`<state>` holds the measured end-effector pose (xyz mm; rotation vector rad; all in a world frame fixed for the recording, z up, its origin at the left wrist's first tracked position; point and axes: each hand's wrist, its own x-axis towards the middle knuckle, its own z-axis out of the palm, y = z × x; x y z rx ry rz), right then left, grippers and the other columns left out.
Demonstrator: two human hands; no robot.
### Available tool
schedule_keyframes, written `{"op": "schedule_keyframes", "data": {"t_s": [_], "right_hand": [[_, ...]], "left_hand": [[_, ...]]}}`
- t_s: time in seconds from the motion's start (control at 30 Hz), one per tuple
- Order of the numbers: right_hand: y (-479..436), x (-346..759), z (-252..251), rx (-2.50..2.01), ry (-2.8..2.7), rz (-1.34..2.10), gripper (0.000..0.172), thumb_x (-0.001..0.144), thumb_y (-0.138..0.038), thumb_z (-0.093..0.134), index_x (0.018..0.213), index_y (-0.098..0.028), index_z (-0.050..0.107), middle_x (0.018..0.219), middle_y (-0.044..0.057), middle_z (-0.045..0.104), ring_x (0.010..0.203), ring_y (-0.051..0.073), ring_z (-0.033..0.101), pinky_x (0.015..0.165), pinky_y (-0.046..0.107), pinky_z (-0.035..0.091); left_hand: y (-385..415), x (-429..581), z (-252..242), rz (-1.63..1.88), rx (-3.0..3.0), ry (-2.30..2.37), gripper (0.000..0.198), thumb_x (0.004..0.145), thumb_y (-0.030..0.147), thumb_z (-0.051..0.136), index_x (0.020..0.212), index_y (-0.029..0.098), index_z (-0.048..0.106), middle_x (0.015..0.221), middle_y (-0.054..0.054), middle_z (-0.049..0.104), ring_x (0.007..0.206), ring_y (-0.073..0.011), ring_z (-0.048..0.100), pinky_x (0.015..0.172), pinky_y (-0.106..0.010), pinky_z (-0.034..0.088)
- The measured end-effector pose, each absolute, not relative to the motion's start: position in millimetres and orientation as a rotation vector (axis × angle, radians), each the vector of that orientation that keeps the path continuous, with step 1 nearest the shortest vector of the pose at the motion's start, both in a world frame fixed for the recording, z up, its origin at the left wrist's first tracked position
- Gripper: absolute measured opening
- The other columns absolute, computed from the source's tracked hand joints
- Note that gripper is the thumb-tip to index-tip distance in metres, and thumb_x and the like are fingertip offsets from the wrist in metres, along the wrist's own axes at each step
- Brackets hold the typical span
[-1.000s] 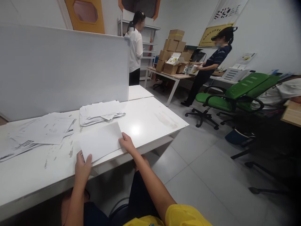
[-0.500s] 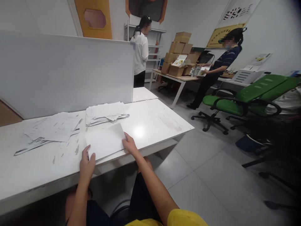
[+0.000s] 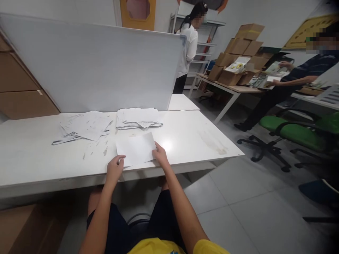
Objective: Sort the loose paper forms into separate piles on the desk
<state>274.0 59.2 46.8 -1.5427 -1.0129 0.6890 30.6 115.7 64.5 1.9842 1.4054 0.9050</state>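
Observation:
A blank white sheet of paper (image 3: 136, 148) lies near the front edge of the white desk (image 3: 190, 137). My left hand (image 3: 114, 170) pinches its near left corner, thumb on top. My right hand (image 3: 160, 156) holds its right edge, fingers curled onto the paper. Behind the sheet sits a neat stack of papers (image 3: 137, 118). To the left of that stack a looser spread of printed sheets (image 3: 83, 127) fans out on the desk.
A white partition panel (image 3: 95, 63) stands along the desk's back. Two other people stand at the far tables beside cardboard boxes (image 3: 238, 53). Green office chairs (image 3: 293, 132) are at right on the tiled floor. A brown cabinet (image 3: 18, 88) is at left.
The view has swung left and the sheet now sits more centred. Both hands stay on the sheet, which looks shorter and squared to the desk edge.

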Motion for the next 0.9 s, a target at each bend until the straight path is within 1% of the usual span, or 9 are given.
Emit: {"op": "schedule_keyframes", "data": {"t_s": [0.2, 0.27, 0.37, 0.43, 0.53, 0.6, 0.67, 0.8, 0.9], "right_hand": [[59, 284, 63, -1.437, -0.940, 0.959, 0.060, 0.062, -0.021, 0.048, 0.119, -0.017, 0.066, 0.093, 0.003, 0.071, 0.084, 0.022, 0.062, 0.078, 0.033, 0.052], [54, 285, 66, -1.411, -0.933, 1.045, 0.061, 0.060, -0.020, 0.049, 0.119, -0.017, 0.065, 0.089, 0.003, 0.070, 0.080, 0.021, 0.061, 0.074, 0.031, 0.051], [41, 282, 62, -1.425, -0.911, 1.145, 0.068, 0.058, -0.020, 0.051, 0.126, -0.018, 0.059, 0.092, 0.003, 0.070, 0.080, 0.020, 0.061, 0.071, 0.029, 0.048], [32, 279, 58, -1.459, -0.878, 1.164, 0.073, 0.059, -0.020, 0.052, 0.132, -0.020, 0.055, 0.097, 0.004, 0.069, 0.084, 0.021, 0.061, 0.072, 0.029, 0.048], [23, 274, 58, -1.486, -0.835, 1.170, 0.074, 0.058, -0.021, 0.052, 0.133, -0.020, 0.053, 0.101, 0.005, 0.068, 0.088, 0.022, 0.061, 0.074, 0.029, 0.048], [21, 272, 62, -1.503, -0.837, 1.181, 0.074, 0.057, -0.020, 0.051, 0.131, -0.019, 0.053, 0.100, 0.005, 0.068, 0.088, 0.022, 0.061, 0.074, 0.029, 0.048], [19, 271, 68, -1.527, -0.849, 1.180, 0.075, 0.056, -0.019, 0.050, 0.131, -0.019, 0.052, 0.098, 0.005, 0.067, 0.086, 0.021, 0.060, 0.072, 0.029, 0.048], [16, 268, 76, -1.542, -0.902, 1.226, 0.078, 0.054, -0.019, 0.048, 0.132, -0.020, 0.052, 0.092, 0.004, 0.066, 0.074, 0.020, 0.058, 0.059, 0.029, 0.048], [16, 264, 78, -1.551, -0.894, 1.263, 0.076, 0.053, -0.018, 0.047, 0.129, -0.020, 0.054, 0.091, 0.005, 0.065, 0.068, 0.018, 0.057, 0.053, 0.028, 0.048]], "left_hand": [[116, 31, 64, 0.890, 1.953, 1.379, 0.036, 0.077, 0.038, 0.047, 0.093, 0.022, 0.075, 0.081, -0.003, 0.072, 0.066, -0.0192, 0.059, 0.067, -0.030, 0.048], [116, 29, 60, 0.903, 1.929, 1.364, 0.033, 0.075, 0.039, 0.048, 0.085, 0.022, 0.075, 0.072, -0.002, 0.069, 0.061, -0.0185, 0.056, 0.063, -0.029, 0.046], [115, 25, 59, 0.913, 1.867, 1.295, 0.030, 0.076, 0.043, 0.048, 0.071, 0.022, 0.070, 0.061, -0.001, 0.061, 0.060, -0.0193, 0.054, 0.059, -0.029, 0.042], [115, 24, 68, 0.951, 1.790, 1.339, 0.033, 0.080, 0.045, 0.046, 0.074, 0.021, 0.068, 0.067, -0.003, 0.063, 0.067, -0.0216, 0.058, 0.062, -0.030, 0.044], [120, 31, 100, 1.011, 1.725, 1.602, 0.038, 0.089, 0.047, 0.039, 0.097, 0.021, 0.066, 0.080, -0.006, 0.067, 0.077, -0.0256, 0.062, 0.069, -0.034, 0.047], [132, 43, 124, 1.009, 1.841, 1.673, 0.040, 0.093, 0.047, 0.038, 0.111, 0.021, 0.062, 0.081, -0.006, 0.067, 0.080, -0.0269, 0.063, 0.074, -0.037, 0.048], [151, 59, 139, 1.004, 2.072, 1.572, 0.039, 0.092, 0.044, 0.042, 0.117, 0.021, 0.062, 0.087, -0.008, 0.067, 0.087, -0.0273, 0.063, 0.085, -0.040, 0.047], [200, 81, 121, 0.823, 2.364, 1.042, 0.036, 0.086, 0.035, 0.051, 0.117, 0.021, 0.065, 0.121, -0.009, 0.065, 0.117, -0.0259, 0.056, 0.109, -0.041, 0.039], [224, 80, 90, 0.825, 2.105, 0.963, 0.041, 0.086, 0.028, 0.042, 0.117, 0.019, 0.066, 0.130, -0.008, 0.064, 0.125, -0.0226, 0.054, 0.112, -0.038, 0.037]]}}
